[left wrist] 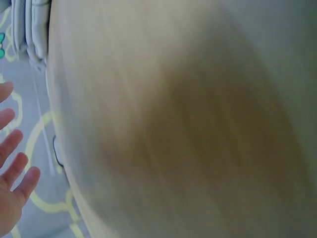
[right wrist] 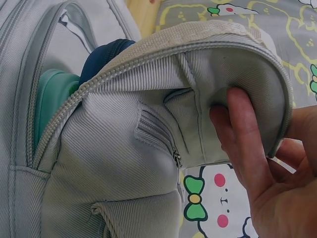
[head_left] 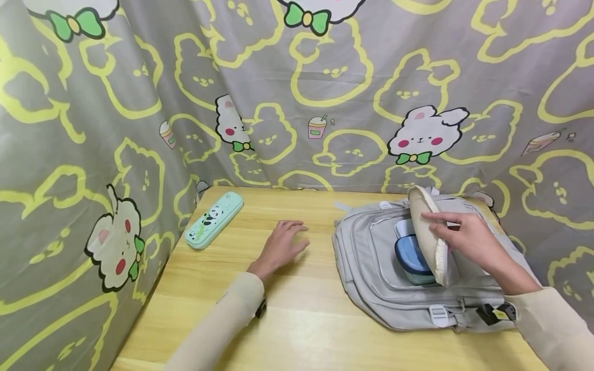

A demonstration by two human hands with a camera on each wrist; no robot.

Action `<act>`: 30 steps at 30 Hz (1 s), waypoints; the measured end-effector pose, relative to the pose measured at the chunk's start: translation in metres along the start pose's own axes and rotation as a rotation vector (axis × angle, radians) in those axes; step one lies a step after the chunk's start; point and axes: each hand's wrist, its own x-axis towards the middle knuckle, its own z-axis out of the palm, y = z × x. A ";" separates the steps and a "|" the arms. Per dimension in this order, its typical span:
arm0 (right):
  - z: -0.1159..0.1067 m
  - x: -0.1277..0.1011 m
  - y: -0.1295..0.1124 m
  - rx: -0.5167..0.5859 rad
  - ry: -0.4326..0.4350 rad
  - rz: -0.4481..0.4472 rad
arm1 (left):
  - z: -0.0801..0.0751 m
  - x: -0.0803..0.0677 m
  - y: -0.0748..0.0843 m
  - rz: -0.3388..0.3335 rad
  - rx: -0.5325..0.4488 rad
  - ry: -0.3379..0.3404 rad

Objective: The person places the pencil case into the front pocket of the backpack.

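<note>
A light grey backpack [head_left: 380,278] lies flat on the right side of the wooden table [head_left: 297,319]. My right hand [head_left: 445,226] pinches the backpack's unzipped flap [head_left: 429,232] and holds it up. In the right wrist view my thumb [right wrist: 242,134] presses the flap's inner lining [right wrist: 208,74]. Inside the opened compartment sit a dark blue item [head_left: 410,255] and a teal one [right wrist: 52,96] under it. My left hand [head_left: 290,239] rests on the table with relaxed fingers, left of the backpack and holding nothing. A mint green panda pencil case [head_left: 214,219] lies beyond it at the far left.
A grey curtain [head_left: 325,103] with yellow rabbit outlines hangs round the table's back and both sides. Bare wood stretches between the pencil case and the backpack and along the near edge. The left wrist view is blurred, showing wood [left wrist: 173,124] and my spread fingers [left wrist: 12,163].
</note>
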 end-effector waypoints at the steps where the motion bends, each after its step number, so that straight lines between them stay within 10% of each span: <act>1: 0.000 0.000 0.000 -0.002 0.004 0.002 | -0.002 0.000 -0.003 -0.004 0.005 0.005; 30: -0.001 -0.003 0.000 -0.023 0.026 0.000 | -0.072 -0.024 -0.080 -0.219 0.164 0.118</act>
